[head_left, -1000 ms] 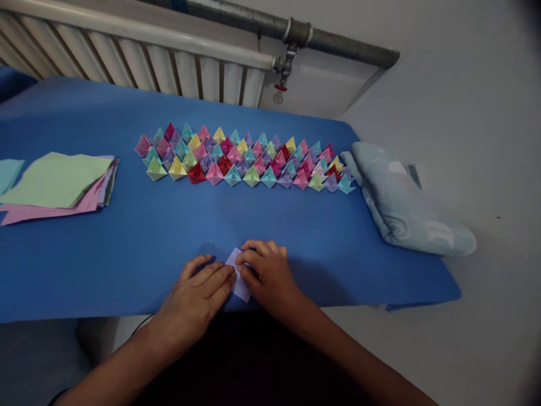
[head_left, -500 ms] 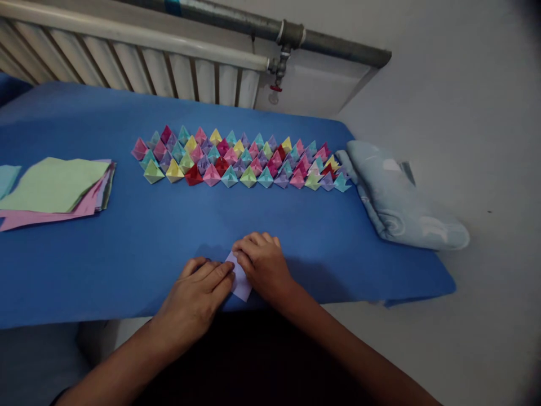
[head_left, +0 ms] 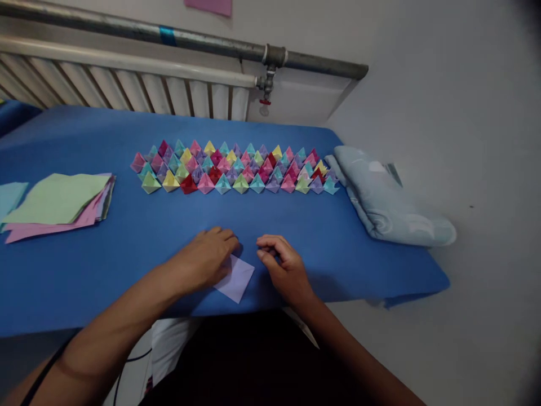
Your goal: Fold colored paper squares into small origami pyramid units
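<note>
A small folded square of lilac paper (head_left: 239,280) lies near the front edge of the blue-covered surface. Crease lines show on its face. My left hand (head_left: 207,256) is at the paper's left side, fingers bent and closed over that edge; its fingertips are partly hidden. To the right, my right hand (head_left: 285,268) is apart from the paper, fingers loosely curled, with a gap between thumb and forefinger and nothing seen in it. Beyond both hands stand rows of small folded paper pieces (head_left: 240,184) in many colours, packed close together.
At the left, a stack of coloured paper sheets (head_left: 59,197) has a light green one on top, beside a light blue sheet (head_left: 12,200). A folded grey-blue blanket (head_left: 384,197) rests at the right end. Behind the blue surface (head_left: 190,211) are a radiator (head_left: 177,98) and a metal pipe (head_left: 211,46).
My right hand has moved off the paper to the right. My left hand has shifted slightly up, and more of the lilac square shows. The camera view has tilted up a little.
</note>
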Available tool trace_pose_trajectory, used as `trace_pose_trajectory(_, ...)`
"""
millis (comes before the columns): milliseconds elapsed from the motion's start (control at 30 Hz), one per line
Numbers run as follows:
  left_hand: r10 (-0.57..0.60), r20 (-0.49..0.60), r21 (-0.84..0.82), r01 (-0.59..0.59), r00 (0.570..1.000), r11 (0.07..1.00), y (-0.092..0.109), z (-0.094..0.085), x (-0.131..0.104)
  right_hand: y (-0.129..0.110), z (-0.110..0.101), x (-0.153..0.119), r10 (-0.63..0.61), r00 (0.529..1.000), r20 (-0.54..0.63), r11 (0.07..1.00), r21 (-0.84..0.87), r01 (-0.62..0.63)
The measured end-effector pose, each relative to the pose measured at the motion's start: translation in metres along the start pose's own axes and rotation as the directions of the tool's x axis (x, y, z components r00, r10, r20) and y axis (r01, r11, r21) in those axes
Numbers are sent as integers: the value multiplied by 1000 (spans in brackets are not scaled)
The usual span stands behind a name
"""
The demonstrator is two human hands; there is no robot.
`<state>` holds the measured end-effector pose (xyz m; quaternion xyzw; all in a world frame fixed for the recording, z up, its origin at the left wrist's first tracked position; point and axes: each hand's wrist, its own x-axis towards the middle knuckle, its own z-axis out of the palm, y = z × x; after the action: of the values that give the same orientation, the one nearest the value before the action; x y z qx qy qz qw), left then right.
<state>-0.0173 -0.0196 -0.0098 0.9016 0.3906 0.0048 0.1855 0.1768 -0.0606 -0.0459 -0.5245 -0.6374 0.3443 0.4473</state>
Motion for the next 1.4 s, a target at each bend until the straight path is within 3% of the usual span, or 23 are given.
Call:
trace_pose_trajectory(100, -20, 47, 35, 18, 999, 999, 2, -5, 8, 1, -3, -1, 7, 1000, -15, 1000, 21, -7)
trace_pose_trajectory(300, -183, 173, -60, 196, 968, 979, 1, -7, 6, 4, -3, -2, 12, 1000, -25, 999, 34, -11)
trace_pose_trajectory(400, -180, 153, -90, 195, 972, 977, -1, -4, -3, 3, -3, -3, 13, 999, -30, 999, 50, -12)
trace_pose_trajectory(467, -217, 112, -220, 237, 970, 946, -3, -1, -12, -1, -5, -5, 47, 998, -30, 997, 69, -44)
trace_pose_trajectory(500, -259, 98, -350, 277, 961, 895, -4, 1, -17, -4, -6, -7, 81, 996, -26, 993, 82, -79)
trace_pose_trajectory(567, -371, 102, -673, 339, 923, 658, -3, 5, -26, -12, -9, -11, 186, 983, 7, 976, 116, -185)
trace_pose_trajectory(633, -454, 86, -874, 286, 887, 394, 0, 9, -32, -21, -10, -14, 294, 954, 62, 941, 159, -300)
trace_pose_trajectory(700, -542, 44, -948, 206, 840, 242, 6, 14, -35, -30, -8, -15, 340, 928, 153, 909, 201, -366)
trace_pose_trajectory(833, -644, 8, -997, 52, 765, 50, 22, 27, -33, -43, 8, -11, 350, 887, 302, 835, 329, -441)
trace_pose_trajectory(967, -652, 3, -1000, -15, 758, -22, 28, 37, -32, -46, 22, -6, 348, 888, 301, 793, 410, -450)
trace_pose_trajectory(1067, -602, -24, -1000, -21, 798, 11, 25, 35, -36, -43, 24, -5, 340, 896, 285, 840, 337, -426)
trace_pose_trajectory(1133, -557, -71, -993, -7, 827, 117, 20, 28, -39, -40, 21, -4, 307, 916, 260, 897, 242, -369)
trace_pose_trajectory(1267, -474, -212, -863, 64, 855, 502, 10, 12, -43, -33, 15, -2, 144, 975, 168, 989, -37, -140)
trace_pose_trajectory(1400, -316, -383, -596, 29, 868, 803, 5, 9, -41, -27, 12, -1, -52, 988, 147, 972, -218, 84)
